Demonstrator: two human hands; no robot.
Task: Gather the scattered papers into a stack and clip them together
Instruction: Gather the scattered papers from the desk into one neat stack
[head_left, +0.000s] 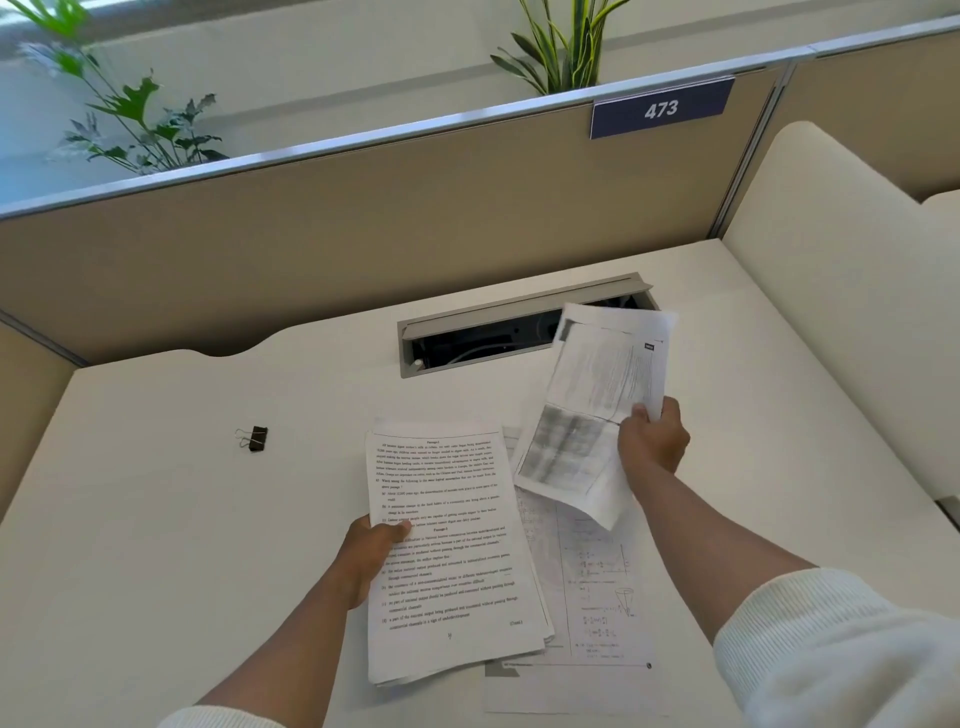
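Note:
My left hand (371, 551) grips the left edge of a stack of printed papers (452, 551), thumb on top, held just above the white desk (156, 519). My right hand (652, 441) holds a few loose printed sheets (597, 410) by their right edge, lifted and tilted over the desk's centre right. One more sheet with diagrams (592, 613) lies flat on the desk beneath both, partly covered by the stack. A black binder clip (253, 438) rests on the desk to the left, apart from both hands.
An open grey cable hatch (483, 332) is set in the desk behind the papers. Beige partition walls (363, 234) enclose the desk at the back and sides, with a sign reading 473 (661, 109). Plants (135, 124) stand behind the partition.

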